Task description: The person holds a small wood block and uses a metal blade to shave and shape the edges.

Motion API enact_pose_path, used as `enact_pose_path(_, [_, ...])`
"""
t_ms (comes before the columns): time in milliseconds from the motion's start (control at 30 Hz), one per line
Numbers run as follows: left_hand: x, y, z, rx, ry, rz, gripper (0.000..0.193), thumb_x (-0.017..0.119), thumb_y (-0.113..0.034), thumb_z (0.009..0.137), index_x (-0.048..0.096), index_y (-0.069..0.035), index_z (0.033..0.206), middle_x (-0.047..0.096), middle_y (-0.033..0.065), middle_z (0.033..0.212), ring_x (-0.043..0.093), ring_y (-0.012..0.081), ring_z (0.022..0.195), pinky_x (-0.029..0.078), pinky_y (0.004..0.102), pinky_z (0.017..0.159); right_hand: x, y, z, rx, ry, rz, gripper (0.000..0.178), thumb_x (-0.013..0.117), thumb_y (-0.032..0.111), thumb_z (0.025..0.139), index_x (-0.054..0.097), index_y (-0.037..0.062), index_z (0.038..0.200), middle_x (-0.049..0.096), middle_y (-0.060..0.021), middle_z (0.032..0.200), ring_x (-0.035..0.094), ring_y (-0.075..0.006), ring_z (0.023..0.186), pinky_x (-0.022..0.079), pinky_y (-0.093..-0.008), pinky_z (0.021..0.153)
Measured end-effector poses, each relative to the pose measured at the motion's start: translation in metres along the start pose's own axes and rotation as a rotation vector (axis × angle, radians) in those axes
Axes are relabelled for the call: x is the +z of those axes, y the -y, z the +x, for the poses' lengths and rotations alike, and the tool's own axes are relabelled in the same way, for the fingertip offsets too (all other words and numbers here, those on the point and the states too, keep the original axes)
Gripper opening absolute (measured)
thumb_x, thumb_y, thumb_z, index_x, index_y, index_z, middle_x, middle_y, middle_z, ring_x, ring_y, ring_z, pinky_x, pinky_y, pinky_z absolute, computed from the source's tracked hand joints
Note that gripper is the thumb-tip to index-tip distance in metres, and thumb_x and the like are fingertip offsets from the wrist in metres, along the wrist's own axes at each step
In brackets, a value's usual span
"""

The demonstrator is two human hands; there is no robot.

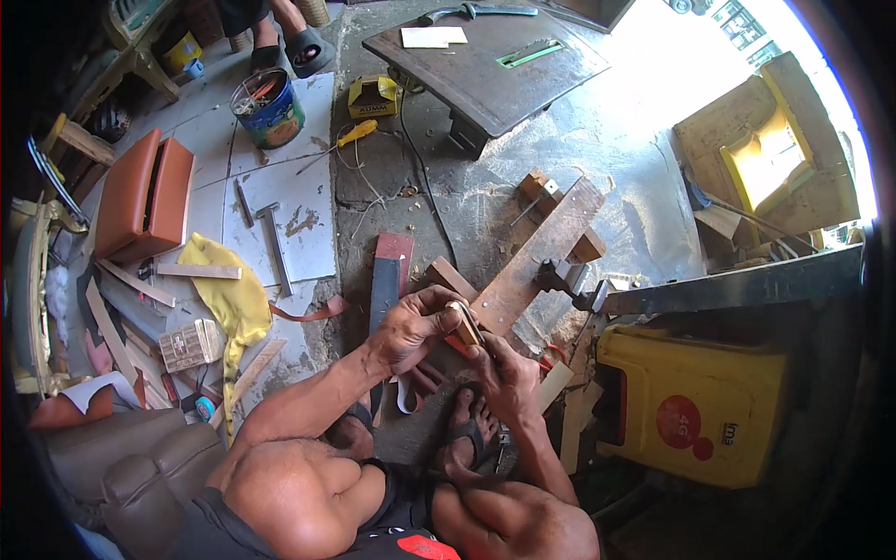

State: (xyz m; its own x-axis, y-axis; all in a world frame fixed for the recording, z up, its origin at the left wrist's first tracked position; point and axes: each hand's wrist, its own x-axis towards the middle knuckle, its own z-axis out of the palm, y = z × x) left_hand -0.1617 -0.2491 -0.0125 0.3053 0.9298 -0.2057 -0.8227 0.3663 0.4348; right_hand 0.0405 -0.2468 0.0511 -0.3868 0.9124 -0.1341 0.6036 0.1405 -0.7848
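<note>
Both my hands meet over the near end of a wooden plank, closed around a small brown wooden piece (464,329) with a dark edge. My left hand (413,327) pinches its upper end between thumb and fingers. From below, my right hand (506,371) grips the other end, thumb against it. Just beyond lies the long plank (539,252), raised on wooden blocks, with a dark metal clamp (562,280) on its right side. A dark, red-edged flat strip (387,271) lies left of the plank. Fingers hide much of the piece.
A table saw (490,70) stands at the back; a cable runs from it. A hammer (273,245), yellow cloth (224,280) and wood strips lie left. A blue bucket (268,110) sits near another person's feet (303,51). A yellow plastic stool (691,403) stands right.
</note>
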Motion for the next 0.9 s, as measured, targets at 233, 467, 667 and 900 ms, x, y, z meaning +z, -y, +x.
enact_pose_path(233, [0.015, 0.0, -0.002, -0.014, -0.026, 0.029, 0.022, 0.065, -0.017, 0.098, 0.065, -0.003, 0.116, 0.07, 0.0138, 0.113, 0.067, 0.0237, 0.108, 0.053, 0.0385, 0.098, 0.012, -0.016, -0.005, -0.036, -0.117, 0.136, 0.027, 0.068, 0.02, 0.096, 0.069, 0.004, 0.117, 0.07, -0.0167, 0.08, 0.07, -0.0267, 0.069, 0.053, -0.0359, 0.064])
enact_pose_path(467, [0.027, -0.01, -0.001, -0.044, -0.096, 0.049, 0.023, 0.059, -0.021, 0.102, 0.064, -0.001, 0.114, 0.07, 0.0135, 0.109, 0.067, 0.0239, 0.105, 0.054, 0.0429, 0.095, 0.011, -0.011, -0.002, 0.031, -0.081, 0.198, 0.027, 0.072, 0.017, 0.092, 0.07, 0.001, 0.114, 0.073, -0.0142, 0.082, 0.07, -0.0164, 0.072, 0.054, -0.033, 0.066])
enact_pose_path(667, [0.019, -0.013, 0.001, 0.026, -0.232, -0.021, 0.02, 0.059, -0.023, 0.102, 0.064, -0.005, 0.11, 0.07, 0.0113, 0.104, 0.067, 0.0237, 0.103, 0.054, 0.0431, 0.093, 0.015, -0.014, -0.001, 0.124, 0.019, 0.36, 0.033, 0.076, 0.014, 0.089, 0.069, 0.0005, 0.118, 0.076, -0.0121, 0.092, 0.068, -0.0114, 0.08, 0.055, -0.0309, 0.074])
enact_pose_path(900, [0.006, -0.016, 0.004, 0.051, -0.398, -0.003, 0.019, 0.062, -0.025, 0.101, 0.065, -0.009, 0.11, 0.07, 0.0077, 0.103, 0.067, 0.0222, 0.099, 0.053, 0.0423, 0.09, 0.012, -0.01, -0.005, 0.177, 0.134, 0.501, 0.036, 0.075, 0.014, 0.09, 0.068, -0.0008, 0.122, 0.077, -0.0085, 0.096, 0.068, -0.0107, 0.085, 0.055, -0.0298, 0.078])
